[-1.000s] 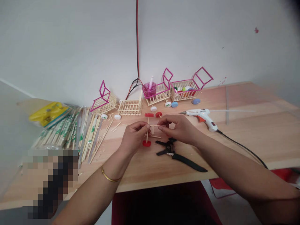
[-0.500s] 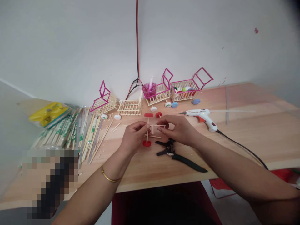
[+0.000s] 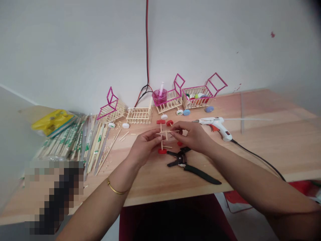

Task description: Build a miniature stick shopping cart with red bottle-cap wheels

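Small stick frame (image 3: pixel 166 132) held just above the table (image 3: pixel 263 140), centre of view, between both hands. It is made of thin pale wood sticks crossed at right angles: one long stick runs away from the person, shorter ones lie across it. Red caps (image 3: pixel 162 151) sit on the stick ends like wheels; one at the near end, one at the far end, and more by the right fingers. Left hand (image 3: pixel 144 145) pinches the left end of a cross stick with thumb and fingertips. Right hand (image 3: pixel 194 137) grips the right end, fingers curled over it. Black pliers (image 3: pixel 193 167) lie on the table just below the right hand. White glue gun (image 3: pixel 218 124) lies to the right, near. Stick packs (image 3: pixel 70 140) are piled on the left.
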Motion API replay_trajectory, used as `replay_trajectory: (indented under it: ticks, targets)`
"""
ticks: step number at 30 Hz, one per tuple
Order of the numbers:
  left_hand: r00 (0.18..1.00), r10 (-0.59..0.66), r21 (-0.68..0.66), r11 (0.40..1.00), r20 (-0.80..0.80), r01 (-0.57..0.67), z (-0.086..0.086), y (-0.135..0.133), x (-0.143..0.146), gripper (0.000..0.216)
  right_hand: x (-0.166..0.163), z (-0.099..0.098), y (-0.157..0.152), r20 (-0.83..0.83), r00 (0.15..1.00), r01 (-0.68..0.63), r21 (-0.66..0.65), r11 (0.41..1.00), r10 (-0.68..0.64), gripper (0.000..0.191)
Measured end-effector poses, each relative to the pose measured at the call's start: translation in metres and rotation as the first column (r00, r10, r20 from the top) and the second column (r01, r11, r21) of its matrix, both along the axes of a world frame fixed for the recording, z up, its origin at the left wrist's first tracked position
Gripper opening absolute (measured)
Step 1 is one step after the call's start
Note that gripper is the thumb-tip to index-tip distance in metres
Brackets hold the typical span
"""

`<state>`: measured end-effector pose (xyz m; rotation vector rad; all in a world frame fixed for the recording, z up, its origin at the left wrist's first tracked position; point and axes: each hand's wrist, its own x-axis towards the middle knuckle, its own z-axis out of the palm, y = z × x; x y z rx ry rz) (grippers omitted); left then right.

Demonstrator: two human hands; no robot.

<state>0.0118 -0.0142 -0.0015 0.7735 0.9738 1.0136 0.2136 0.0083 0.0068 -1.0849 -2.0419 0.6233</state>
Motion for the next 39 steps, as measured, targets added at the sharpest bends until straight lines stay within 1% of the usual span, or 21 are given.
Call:
replay_trajectory:
  ticks: [2,7,10,15,18,21,22,23,25,27,28,29,31,33,36,39]
  targets:
    - [0.999,-0.034,-0.014,0.999,0.026,0.035,0.000,0.000,0.000,0.046,0.000,0.000,0.001,0.007,1.000,0.018,0.017,1.000,-0.018,0.009]
    - [0.996,-0.084,-0.030,0.996,0.032,0.085,-0.002,0.002,-0.001,0.030,0.001,0.000,0.001,0.015,1.000,0.018,0.033,0.999,-0.018,0.009]
    - [0.996,-0.077,-0.055,0.995,0.044,0.079,-0.004,0.003,-0.003,0.030,0.001,-0.001,0.002,0.021,1.000,0.017,0.042,0.999,-0.018,0.008]
    - [0.986,-0.135,-0.086,0.986,0.096,0.144,-0.004,0.004,-0.004,0.031,-0.001,-0.002,0.002,0.022,1.000,0.015,0.073,0.997,-0.016,0.010]
    - [0.990,-0.116,-0.077,0.990,0.075,0.121,-0.003,0.004,-0.005,0.027,-0.002,-0.002,0.001,-0.010,1.000,0.017,0.076,0.997,-0.016,0.011]
    - [0.996,-0.049,-0.044,0.998,0.070,0.052,-0.002,0.007,-0.006,0.024,0.000,-0.002,0.002,-0.066,0.997,0.042,0.066,0.997,-0.038,0.032]
    - [0.997,-0.011,-0.027,1.000,0.076,0.013,-0.001,0.008,-0.007,0.023,0.000,-0.002,0.002,-0.068,0.996,0.060,0.072,0.996,-0.055,0.037]
    - [0.996,0.031,-0.008,0.999,0.085,-0.031,0.000,0.009,-0.008,0.023,0.001,-0.002,0.002,-0.052,0.996,0.075,0.086,0.993,-0.071,0.036]
    - [0.989,0.108,0.031,0.993,0.105,-0.112,0.002,0.011,-0.009,0.022,0.001,-0.002,0.002,0.029,0.996,0.075,0.137,0.988,-0.080,0.024]
    - [0.979,0.162,0.056,0.984,0.122,-0.170,0.005,0.012,-0.010,0.020,-0.001,-0.002,-0.001,0.167,0.985,0.016,0.185,0.983,-0.048,0.012]
    - [0.975,0.179,0.065,0.980,0.128,-0.188,0.006,0.012,-0.010,0.019,-0.002,-0.002,-0.002,0.246,0.969,-0.028,0.192,0.981,-0.021,0.010]
    - [0.973,0.190,0.071,0.977,0.133,-0.201,0.006,0.012,-0.011,0.018,-0.004,-0.002,-0.005,0.324,0.946,-0.070,0.183,0.981,0.007,0.011]
    - [0.970,0.201,0.077,0.974,0.137,-0.212,0.006,0.013,-0.011,0.017,-0.008,-0.002,-0.008,0.468,0.882,-0.135,0.126,0.983,0.061,0.012]
    - [0.970,0.200,0.076,0.974,0.137,-0.212,0.005,0.013,-0.011,0.016,-0.012,-0.002,-0.011,0.575,0.812,-0.167,0.062,0.984,0.102,0.014]
    - [0.974,0.190,0.057,0.979,0.126,-0.198,0.003,0.012,-0.010,0.017,-0.016,-0.002,-0.013,0.657,0.745,-0.177,0.023,0.984,0.118,0.015]
    - [0.976,0.186,0.042,0.981,0.116,-0.192,0.002,0.012,-0.010,0.017,-0.020,-0.005,-0.014,0.697,0.710,-0.191,0.047,0.981,0.105,0.017]
